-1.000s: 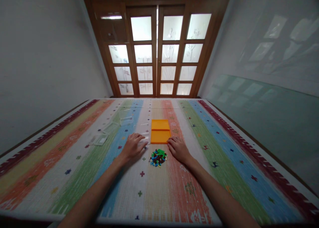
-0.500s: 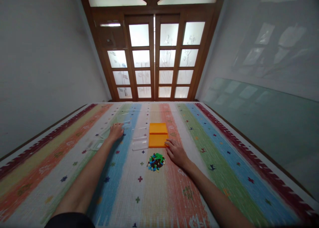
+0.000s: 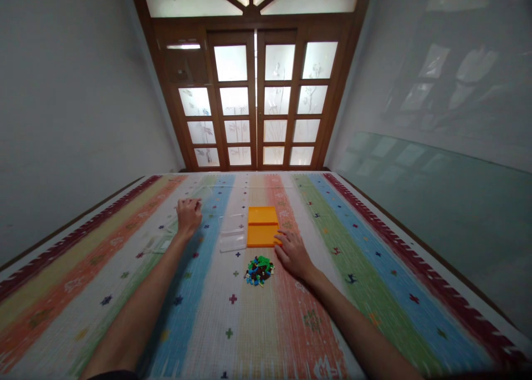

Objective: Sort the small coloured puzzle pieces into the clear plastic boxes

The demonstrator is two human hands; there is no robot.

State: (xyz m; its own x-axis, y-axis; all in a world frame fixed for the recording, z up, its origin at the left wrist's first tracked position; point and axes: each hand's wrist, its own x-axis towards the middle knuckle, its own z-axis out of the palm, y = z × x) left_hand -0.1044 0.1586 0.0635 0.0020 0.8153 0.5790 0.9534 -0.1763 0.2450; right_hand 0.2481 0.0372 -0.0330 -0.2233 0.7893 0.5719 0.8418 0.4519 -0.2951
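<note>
My left hand [image 3: 189, 216] is raised slightly over the left side of the cloth, its fingers bent and apart, with nothing visible in them. Faint clear plastic [image 3: 166, 244] lies beside and beyond it, its outline hard to make out. My right hand [image 3: 294, 252] rests with fingers spread at the near right corner of an orange plastic tray [image 3: 261, 236], touching its edge. Another orange panel [image 3: 261, 214] adjoins it on the far side. A clear plastic case [image 3: 233, 240] lies against the tray's left. A small heap of green, brown, blue and white pieces [image 3: 260, 271] sits just in front.
A striped, patterned cloth [image 3: 208, 324] covers the long table. Beyond its far edge stand wooden doors with glass panes [image 3: 255, 97]. A pale wall [image 3: 75, 92] rises on the left, and a glass sheet [image 3: 415, 175] leans on the right.
My left hand has shifted a little left and lifted from the clear plastic, its fingers turning upward. My right hand stays at the tray's corner.
</note>
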